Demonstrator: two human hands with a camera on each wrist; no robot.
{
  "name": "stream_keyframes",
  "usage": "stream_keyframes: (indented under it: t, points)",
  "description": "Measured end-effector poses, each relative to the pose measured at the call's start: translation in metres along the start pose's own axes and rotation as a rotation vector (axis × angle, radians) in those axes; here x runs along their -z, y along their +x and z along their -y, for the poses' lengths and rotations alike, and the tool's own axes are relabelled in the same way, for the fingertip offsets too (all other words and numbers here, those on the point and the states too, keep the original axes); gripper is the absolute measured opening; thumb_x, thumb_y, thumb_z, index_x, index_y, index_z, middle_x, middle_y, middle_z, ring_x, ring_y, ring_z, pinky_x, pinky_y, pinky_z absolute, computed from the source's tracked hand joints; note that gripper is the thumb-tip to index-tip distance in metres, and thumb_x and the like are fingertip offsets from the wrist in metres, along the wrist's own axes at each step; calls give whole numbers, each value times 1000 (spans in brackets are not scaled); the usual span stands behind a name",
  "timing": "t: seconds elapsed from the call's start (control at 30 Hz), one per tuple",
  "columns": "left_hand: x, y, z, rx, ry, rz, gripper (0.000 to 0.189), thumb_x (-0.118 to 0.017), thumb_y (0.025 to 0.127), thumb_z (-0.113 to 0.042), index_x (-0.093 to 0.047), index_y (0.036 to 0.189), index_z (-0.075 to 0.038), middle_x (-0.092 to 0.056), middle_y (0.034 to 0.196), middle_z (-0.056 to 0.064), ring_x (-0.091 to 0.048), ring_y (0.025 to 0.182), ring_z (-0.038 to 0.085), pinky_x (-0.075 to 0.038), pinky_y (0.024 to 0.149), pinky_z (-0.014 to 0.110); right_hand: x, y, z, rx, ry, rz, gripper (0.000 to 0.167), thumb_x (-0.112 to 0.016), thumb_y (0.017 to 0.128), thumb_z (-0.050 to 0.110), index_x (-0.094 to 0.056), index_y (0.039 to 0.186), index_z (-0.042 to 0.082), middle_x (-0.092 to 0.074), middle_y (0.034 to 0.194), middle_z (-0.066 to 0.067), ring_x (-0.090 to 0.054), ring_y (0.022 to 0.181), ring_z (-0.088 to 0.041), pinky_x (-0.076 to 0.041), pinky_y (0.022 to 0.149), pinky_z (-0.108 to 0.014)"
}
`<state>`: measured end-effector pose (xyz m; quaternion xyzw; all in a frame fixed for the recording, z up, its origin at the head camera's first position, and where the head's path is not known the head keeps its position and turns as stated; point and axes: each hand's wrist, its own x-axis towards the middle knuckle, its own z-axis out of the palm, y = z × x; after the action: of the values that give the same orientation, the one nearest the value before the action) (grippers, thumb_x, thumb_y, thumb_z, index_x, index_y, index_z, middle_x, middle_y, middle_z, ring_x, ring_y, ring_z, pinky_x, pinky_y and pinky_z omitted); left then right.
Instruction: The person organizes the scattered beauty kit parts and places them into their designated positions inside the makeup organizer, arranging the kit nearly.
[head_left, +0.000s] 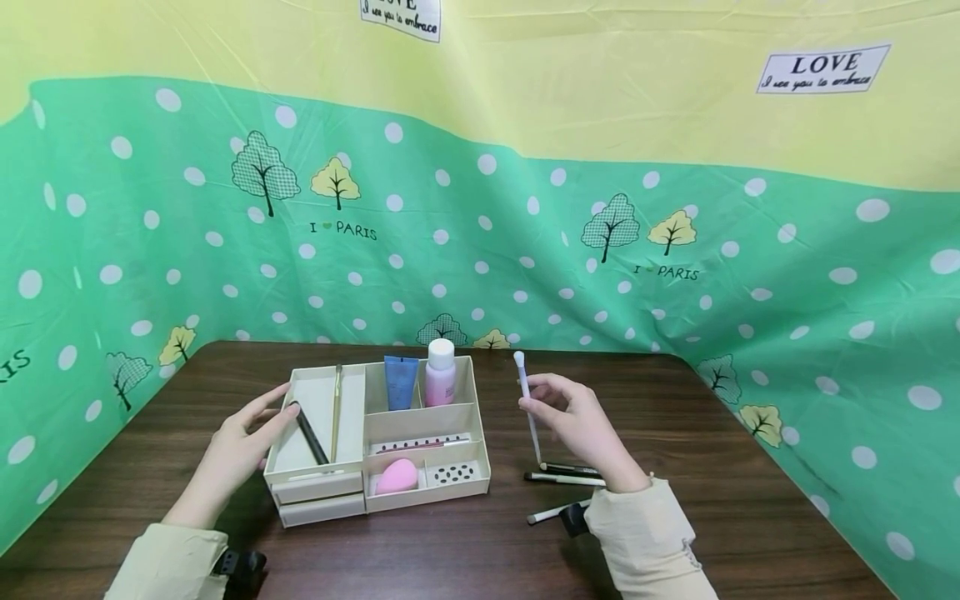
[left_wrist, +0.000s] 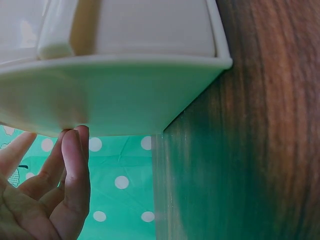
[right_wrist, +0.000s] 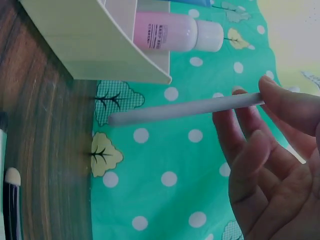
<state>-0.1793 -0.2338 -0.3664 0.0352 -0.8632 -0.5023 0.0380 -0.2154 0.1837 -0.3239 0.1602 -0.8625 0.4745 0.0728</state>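
Note:
A white makeup brush [head_left: 529, 400] stands nearly upright, pinched between the thumb and fingers of my right hand [head_left: 573, 417], just right of the cosmetics organizer. In the right wrist view the brush's pale handle [right_wrist: 175, 111] extends from the fingertips. My left hand [head_left: 243, 437] rests against the left side of the cream organizer [head_left: 427, 502]; in the left wrist view its fingers [left_wrist: 75, 170] touch the outer wall. Inside the left compartment lie a black brush [head_left: 310, 433] and a gold-handled brush [head_left: 336, 412], the black one's upper end close to the left thumb.
The organizer also holds a blue tube [head_left: 401, 382], a pink bottle [head_left: 440, 375] and a pink sponge [head_left: 397, 476]. Several brushes lie by the right forearm, among them a black brush [head_left: 573, 470] and a white-handled one [head_left: 566, 479]. A patterned cloth [head_left: 510, 250] hangs behind the table.

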Motion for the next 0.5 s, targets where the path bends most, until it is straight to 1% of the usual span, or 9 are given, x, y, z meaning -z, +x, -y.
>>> stream_keyframes:
  t: [0.17,0.27,0.4,0.5]
  points:
    - [0,0,0,0,1,0,68,-53,100,-48,-33,155,-13,-48,140,32,-59,80,7,-53,61,27,-7,2,3,-5,25,-37,28,-72,90,14,-69,117,4,-68,88,-12,-59,67,-13,-50,49,-33]
    - [0,0,0,-1,-1,-3,68,-53,100,-48,-34,155,-13,-48,140,32,-59,81,7,-53,61,27,-12,3,5,-14,61,-49,31,-72,90,12,-68,119,1,-69,89,-13,-56,62,-11,-48,47,-33]
    - [0,0,0,-1,-1,-9,68,-54,100,-48,-34,155,-13,-49,140,32,-60,82,8,-54,61,27,-17,5,10,-45,128,-40,35,-72,90,11,-65,122,-1,-69,87,-12,-56,60,-11,-49,47,-34]
    - [-1,0,1,-4,-1,-11,68,-54,100,-48,-34,155,-13,-49,140,32,-60,84,9,-54,62,27,-22,7,12,-58,183,-25,37,-71,91,10,-63,125,-1,-69,83,-10,-56,58,-11,-49,47,-31]
